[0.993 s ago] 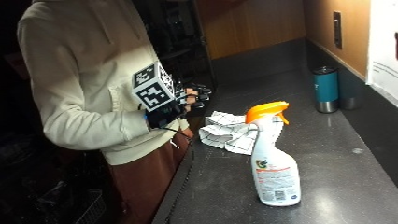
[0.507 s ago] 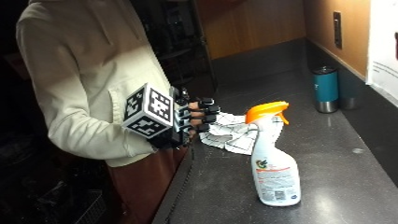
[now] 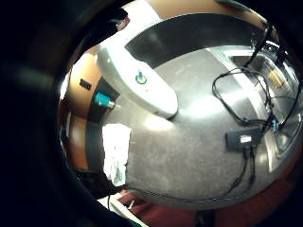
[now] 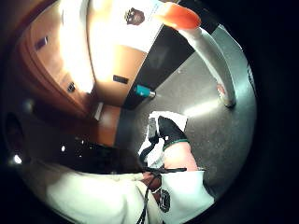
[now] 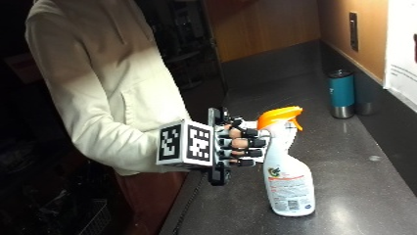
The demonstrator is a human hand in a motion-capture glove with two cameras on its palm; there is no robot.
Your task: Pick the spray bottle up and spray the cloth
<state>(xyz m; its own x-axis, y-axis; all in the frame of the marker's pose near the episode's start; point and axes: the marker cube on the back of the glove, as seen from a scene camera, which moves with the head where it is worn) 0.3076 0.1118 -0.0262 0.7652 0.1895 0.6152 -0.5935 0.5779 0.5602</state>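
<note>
The grip, the gloved right hand (image 5: 236, 143), now hangs just beside the neck of the spray bottle (image 5: 287, 166) with its fingers (image 5: 251, 142) extended toward it and only slightly bent, holding nothing; whether the fingertips touch the neck cannot be told. Over the last second the hand has travelled from in front of the person's torso out to the bottle, so the reach phase appears nearly complete and the closing of the fingers round the neck is judged the next step. The bottle stands upright on the tabletop (image 5: 365, 186), a tapered white plastic body with a printed label and an orange trigger head. The cloth (image 4: 161, 135), white, crumpled and soft, lies on the tabletop near the person, with their bare hand (image 4: 180, 156) beside it. The tabletop is dark, speckled and smooth, showing reflected glare.
</note>
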